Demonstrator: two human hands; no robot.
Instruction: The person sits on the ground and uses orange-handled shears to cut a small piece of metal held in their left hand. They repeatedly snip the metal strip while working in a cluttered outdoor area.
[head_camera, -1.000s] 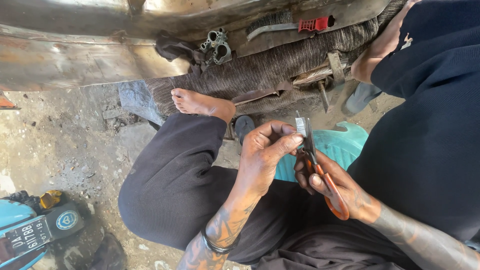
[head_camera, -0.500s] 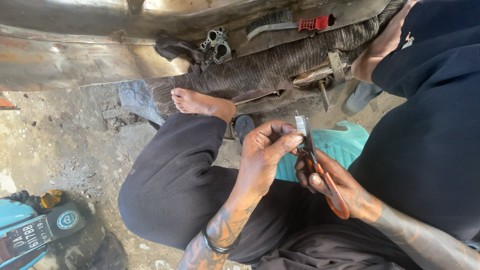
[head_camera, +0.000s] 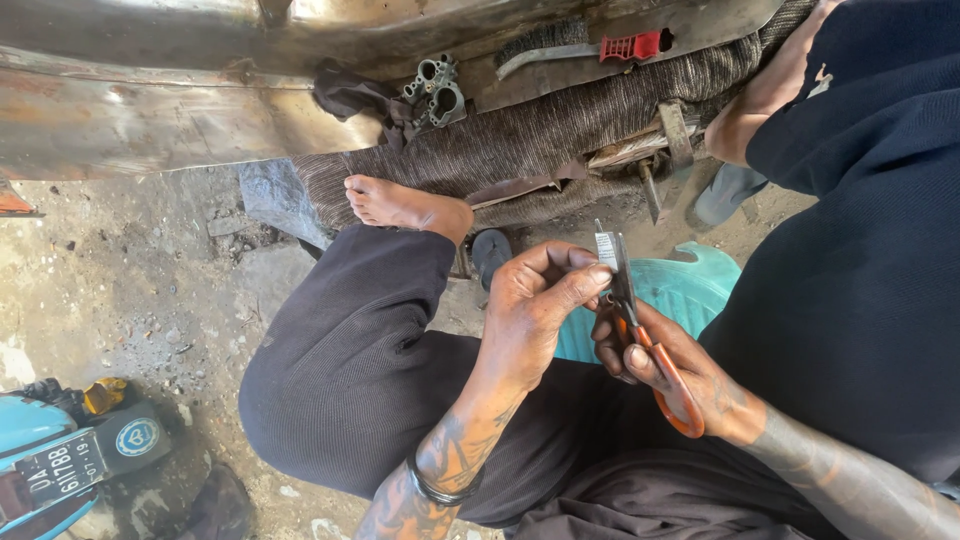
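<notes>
My left hand pinches a small grey flat piece between thumb and fingertips, over my lap. My right hand grips orange-handled scissors, whose dark blades point up and close on that piece. Both hands meet in front of a teal plastic seat. My leg in dark trousers bends across the middle, with my bare foot resting on the ground by a dark striped cloth.
A metal carburettor part and a wire brush with a red handle lie on the striped cloth at the top. A blue scooter rear with its plate stands at bottom left. Another person in dark clothes sits on the right.
</notes>
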